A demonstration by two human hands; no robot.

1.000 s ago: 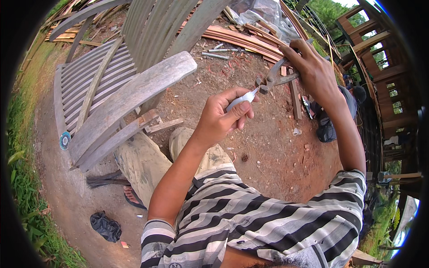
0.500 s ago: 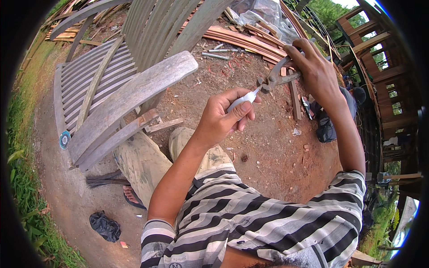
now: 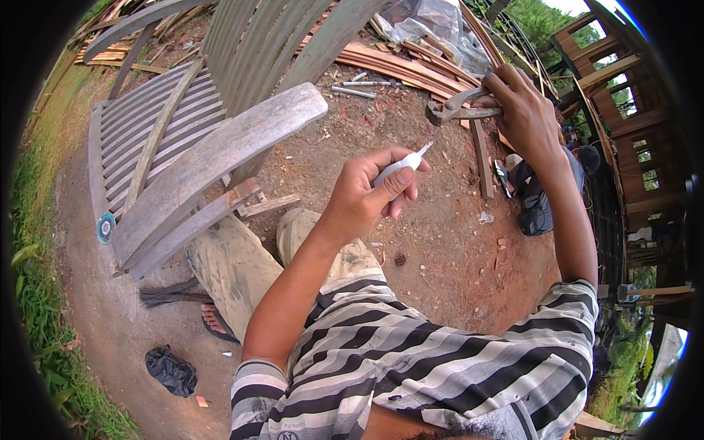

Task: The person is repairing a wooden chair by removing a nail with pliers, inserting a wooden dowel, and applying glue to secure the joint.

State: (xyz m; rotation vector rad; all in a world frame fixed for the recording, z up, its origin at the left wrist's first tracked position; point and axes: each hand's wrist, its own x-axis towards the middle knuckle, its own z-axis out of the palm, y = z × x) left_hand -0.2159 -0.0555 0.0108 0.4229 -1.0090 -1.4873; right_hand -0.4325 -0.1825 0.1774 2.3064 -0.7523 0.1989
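Note:
My left hand (image 3: 378, 187) is closed around a small white glue bottle (image 3: 397, 168), whose narrow nozzle points up and to the right. Above it, to the right, my right hand (image 3: 522, 110) grips the handles of a pair of worn metal pincers (image 3: 456, 110). The pincers' head faces left and stands apart from the nozzle. Part of the handles is hidden behind my right fingers. To the left of my hands a weathered grey slatted wooden chair (image 3: 227, 165) lies tilted, one broad armrest reaching towards the middle.
A blue-rimmed disc (image 3: 106, 228) is at the chair's left corner. Reddish planks (image 3: 400, 64) and clear plastic sheeting (image 3: 440, 29) lie at the back. A dark backpack (image 3: 539, 211) sits on the dirt at right. A black plastic bag (image 3: 171, 370) lies at lower left, near a dark-bristled brush (image 3: 172, 295).
The pincers have moved up, away from the bottle's nozzle, and turned so their head faces left. My left hand with the glue bottle has stayed nearly still.

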